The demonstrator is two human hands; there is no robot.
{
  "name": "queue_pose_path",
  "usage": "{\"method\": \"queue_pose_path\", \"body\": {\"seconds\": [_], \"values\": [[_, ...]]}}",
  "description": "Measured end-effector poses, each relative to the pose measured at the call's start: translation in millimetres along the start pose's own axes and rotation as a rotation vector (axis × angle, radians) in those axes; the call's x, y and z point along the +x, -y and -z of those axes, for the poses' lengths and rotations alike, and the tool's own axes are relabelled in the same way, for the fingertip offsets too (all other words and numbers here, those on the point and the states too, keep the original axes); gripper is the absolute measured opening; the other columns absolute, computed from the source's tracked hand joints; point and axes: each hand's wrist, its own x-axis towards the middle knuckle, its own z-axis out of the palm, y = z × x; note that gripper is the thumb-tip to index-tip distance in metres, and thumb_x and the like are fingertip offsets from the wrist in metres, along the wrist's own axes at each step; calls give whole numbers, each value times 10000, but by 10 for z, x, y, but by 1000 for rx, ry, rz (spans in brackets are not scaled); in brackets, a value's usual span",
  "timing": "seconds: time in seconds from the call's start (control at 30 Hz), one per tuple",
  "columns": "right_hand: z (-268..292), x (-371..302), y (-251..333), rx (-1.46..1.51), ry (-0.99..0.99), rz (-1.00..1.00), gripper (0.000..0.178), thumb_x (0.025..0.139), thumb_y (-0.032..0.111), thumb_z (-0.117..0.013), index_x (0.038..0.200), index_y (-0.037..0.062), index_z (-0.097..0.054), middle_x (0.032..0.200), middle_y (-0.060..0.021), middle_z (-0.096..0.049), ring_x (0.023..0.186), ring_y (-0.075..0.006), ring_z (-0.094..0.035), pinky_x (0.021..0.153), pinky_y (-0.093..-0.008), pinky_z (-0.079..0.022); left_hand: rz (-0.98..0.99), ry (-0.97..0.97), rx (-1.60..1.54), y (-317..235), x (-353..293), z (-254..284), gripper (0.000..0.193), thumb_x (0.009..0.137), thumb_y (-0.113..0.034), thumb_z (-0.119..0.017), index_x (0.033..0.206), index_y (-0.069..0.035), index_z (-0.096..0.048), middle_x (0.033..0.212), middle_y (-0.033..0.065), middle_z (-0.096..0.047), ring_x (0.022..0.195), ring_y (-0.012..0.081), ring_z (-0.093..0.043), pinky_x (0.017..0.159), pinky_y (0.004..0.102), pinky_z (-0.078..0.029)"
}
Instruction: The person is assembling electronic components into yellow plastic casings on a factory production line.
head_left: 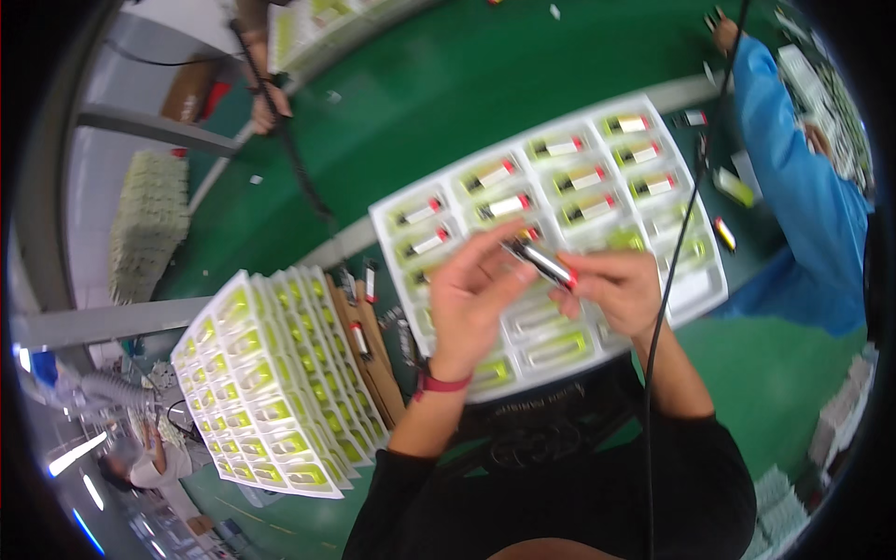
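Both hands' grips, left hand (471, 294) and right hand (618, 289), pinch a blurred dark stick (541, 264), hiding part of the white tray (695, 289) whose back pockets hold similar sticks.

A green floor (485, 84) fills most of the room, with small scraps of white litter scattered on it. A grey bench edge (103, 322) runs across the left side, and a grey post (149, 129) slants above it. A stack of pale green trays (147, 224) stands by the left wall. A ribbed grey hose (112, 390) lies at lower left. Bright strip lights (77, 454) glare in the lower left corner. A brown carton (189, 89) sits near the top left.
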Motion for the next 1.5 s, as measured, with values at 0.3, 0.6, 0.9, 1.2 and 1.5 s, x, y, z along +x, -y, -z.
{"method": "queue_pose_path", "body": {"seconds": [0.3, 0.6, 0.9, 1.2, 1.5], "values": [[88, 84, -129, -6, 72, -233, 363, 908, 8, -612, 1263, -52, -563, 857, -103, -675, 707, -147, -642, 629, -265, -536, -60, 69, 273, 8, 21, -13, 526, 820, 31, -713, 1315, 12, -536, 1115, 98, -573, 1013, 157, -604, 834, 303, -523], [88, 27, -121, 119, -23, -91, 244, 966, 133, -550, 1152, -24, -531, 849, -113, -648, 677, -128, -590, 627, -258, -486, -354, 217, 1476, 330, -114, 70, 418, 731, -198, -776, 1100, -57, -642, 981, 79, -570, 914, 265, -549, 793, 357, -489], [-258, 186, -23, 12, -129, 163, 202, 969, 71, -525, 1144, -26, -495, 957, -77, -569, 851, -126, -526, 789, -264, -443, -208, 4, 747, -124, -19, 24, 363, 850, -70, -678, 1201, -29, -595, 940, 36, -548, 859, 147, -560, 803, 273, -475], [-853, 486, 112, -135, -287, 492, 195, 997, 88, -475, 1157, -23, -462, 1006, -70, -494, 885, -121, -481, 800, -256, -420, -278, -124, -37, -334, 6, -242, 525, 887, -5, -609, 1378, 6, -422, 1094, 88, -588, 1019, 145, -552, 907, 276, -430], [-637, 265, 127, 228, -112, 66, 237, 1032, 224, -471, 1060, 10, -569, 840, -16, -600, 683, -59, -541, 596, -216, -455, -203, -27, -61, -217, -263, -112, 532, 857, 14, -642, 1350, 2, -445, 1083, 81, -544, 961, 135, -586, 841, 293, -513]]}}
